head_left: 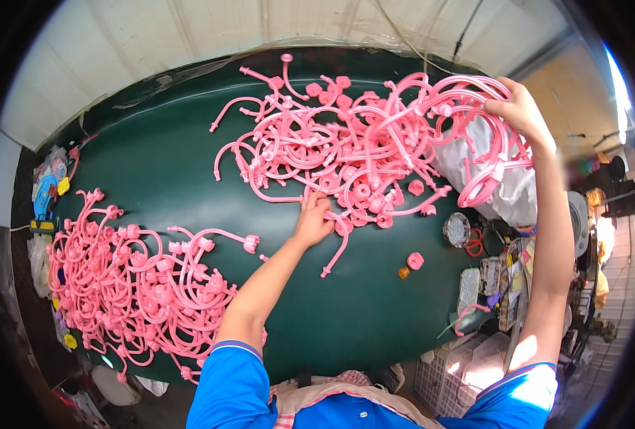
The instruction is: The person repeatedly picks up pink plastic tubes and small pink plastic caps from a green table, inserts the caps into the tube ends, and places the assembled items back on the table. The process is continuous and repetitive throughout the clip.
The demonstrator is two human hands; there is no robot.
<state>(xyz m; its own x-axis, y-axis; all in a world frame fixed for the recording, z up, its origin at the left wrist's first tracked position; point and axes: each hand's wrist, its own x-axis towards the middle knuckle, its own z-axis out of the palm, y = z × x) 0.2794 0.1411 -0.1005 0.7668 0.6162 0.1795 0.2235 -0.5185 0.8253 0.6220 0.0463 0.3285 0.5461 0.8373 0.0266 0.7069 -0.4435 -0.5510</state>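
A large heap of pink curved plastic tubes with knobbed ends lies across the middle and far part of the dark green table. Loose pink flower-shaped caps are mixed in with it. At the heap's near edge, my left hand is closed, its fingertips around one of the tubes. My right hand, raised at the far right, grips a bundle of curved tubes whose lower ends hang over a white plastic bag. The palm hides part of the bundle.
Another pile of pink tubes with caps attached covers the table's near left. A single pink cap and a small amber piece lie right of centre. Along the right edge stand a round tin and red-handled scissors.
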